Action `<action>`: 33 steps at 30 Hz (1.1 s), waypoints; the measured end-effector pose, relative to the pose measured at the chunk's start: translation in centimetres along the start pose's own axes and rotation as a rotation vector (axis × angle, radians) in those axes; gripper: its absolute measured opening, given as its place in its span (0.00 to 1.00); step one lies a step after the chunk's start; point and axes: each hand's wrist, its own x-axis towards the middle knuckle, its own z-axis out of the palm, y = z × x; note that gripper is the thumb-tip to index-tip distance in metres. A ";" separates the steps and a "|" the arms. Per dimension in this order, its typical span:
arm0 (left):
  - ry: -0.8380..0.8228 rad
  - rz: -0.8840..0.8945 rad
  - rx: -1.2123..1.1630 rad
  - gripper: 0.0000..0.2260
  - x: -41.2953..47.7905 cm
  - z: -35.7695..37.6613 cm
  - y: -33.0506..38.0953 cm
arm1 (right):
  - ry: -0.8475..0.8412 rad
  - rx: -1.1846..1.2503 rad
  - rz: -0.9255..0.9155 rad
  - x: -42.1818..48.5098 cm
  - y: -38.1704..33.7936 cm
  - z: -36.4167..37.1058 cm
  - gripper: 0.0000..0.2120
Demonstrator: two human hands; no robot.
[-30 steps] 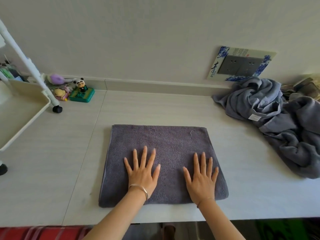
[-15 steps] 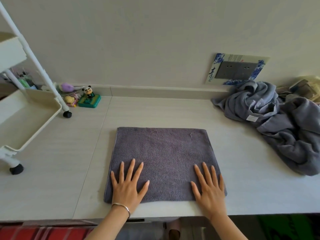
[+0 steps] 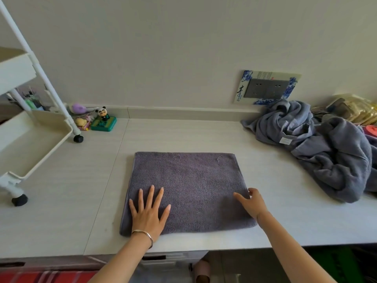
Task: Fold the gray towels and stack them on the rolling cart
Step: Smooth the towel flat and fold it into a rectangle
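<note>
Nearest the camera, the left hand (image 3: 148, 216) lies flat, palm down and fingers spread, on the near left part of the folded gray towel (image 3: 187, 190), a bracelet (image 3: 143, 234) at its wrist. The right hand (image 3: 252, 203) sits at the towel's right edge, thumb on top of the cloth and the other fingers curled past the edge; whether its grip has closed on the edge I cannot tell. The towel lies flat on the pale worktop (image 3: 67, 201), its long axis running left to right, its near edge just short of the worktop's front edge and its far edge square to the wall. Bare worktop lies open to the left, to the right and behind it. Farther right, well apart, a heap of unfolded gray towels (image 3: 318, 144) sprawls toward the wall. To the left stands the white rolling cart (image 3: 34, 135), its tray bare, castors on the worktop. Behind it sit a panda figurine (image 3: 103, 116) and small toys against the pale wall, where a framed socket plate (image 3: 265, 87) is mounted.
</note>
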 end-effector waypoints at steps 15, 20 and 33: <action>0.175 -0.152 -0.413 0.28 1.0 -1.8 -2.3 | -0.371 0.257 -0.058 -0.4 -4.4 -2.5 0.19; 0.141 -0.242 -0.730 0.38 2.7 -3.9 -3.7 | -0.451 0.355 -0.202 -2.5 -8.4 -2.2 0.18; -0.147 -0.422 -1.436 0.24 3.0 -5.7 -6.9 | -0.593 0.189 -0.432 -7.2 -17.6 15.1 0.20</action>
